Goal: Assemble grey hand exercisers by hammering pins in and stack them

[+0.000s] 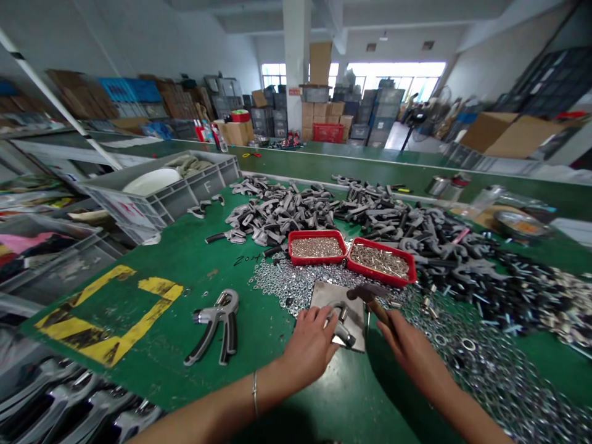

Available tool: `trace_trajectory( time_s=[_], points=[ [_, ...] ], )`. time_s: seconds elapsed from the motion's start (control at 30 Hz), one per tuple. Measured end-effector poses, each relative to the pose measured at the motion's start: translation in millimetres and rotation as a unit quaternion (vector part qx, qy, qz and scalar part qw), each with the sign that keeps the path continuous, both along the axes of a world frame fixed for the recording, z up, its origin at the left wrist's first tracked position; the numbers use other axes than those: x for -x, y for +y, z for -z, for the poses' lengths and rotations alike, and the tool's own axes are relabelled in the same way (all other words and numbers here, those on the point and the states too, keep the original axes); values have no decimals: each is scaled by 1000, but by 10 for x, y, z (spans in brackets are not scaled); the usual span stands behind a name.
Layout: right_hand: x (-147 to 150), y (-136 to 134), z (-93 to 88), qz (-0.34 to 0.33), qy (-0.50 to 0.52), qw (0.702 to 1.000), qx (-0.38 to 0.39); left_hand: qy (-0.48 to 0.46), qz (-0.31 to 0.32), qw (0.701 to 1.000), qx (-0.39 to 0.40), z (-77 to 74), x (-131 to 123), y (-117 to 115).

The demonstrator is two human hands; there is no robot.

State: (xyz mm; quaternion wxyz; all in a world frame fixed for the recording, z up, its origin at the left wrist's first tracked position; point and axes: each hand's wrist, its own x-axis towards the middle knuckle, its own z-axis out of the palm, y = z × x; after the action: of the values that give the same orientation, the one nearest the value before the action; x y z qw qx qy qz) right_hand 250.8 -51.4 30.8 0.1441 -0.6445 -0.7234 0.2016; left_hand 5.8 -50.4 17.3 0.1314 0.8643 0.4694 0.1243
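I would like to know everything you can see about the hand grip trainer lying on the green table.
The hand grip trainer lies flat on the green table, to the left of the person's left hand, not touching it. Two long black handles spread in a V, their ends toward the person, and meet at a grey, metal-looking head with a curved top. A silver knob or bolt sticks out on its left side. Only the table touches it; a yellow marking lies further left.
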Motion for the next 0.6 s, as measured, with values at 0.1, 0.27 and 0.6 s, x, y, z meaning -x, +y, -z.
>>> trace_trajectory(
  time_s=[0.1,0.27,0.6],
  points=[
    [39,-7,-66,-7,-25,999,29,7,-13,1000,-2,28,-43,-3],
    [-375,-256,69,10,107,988,114,-70,-8,996,52,-31,-26,128],
    [-353,211,58,61,-11,998,1,-168,-71,981,65,109,107,460]
  ],
)
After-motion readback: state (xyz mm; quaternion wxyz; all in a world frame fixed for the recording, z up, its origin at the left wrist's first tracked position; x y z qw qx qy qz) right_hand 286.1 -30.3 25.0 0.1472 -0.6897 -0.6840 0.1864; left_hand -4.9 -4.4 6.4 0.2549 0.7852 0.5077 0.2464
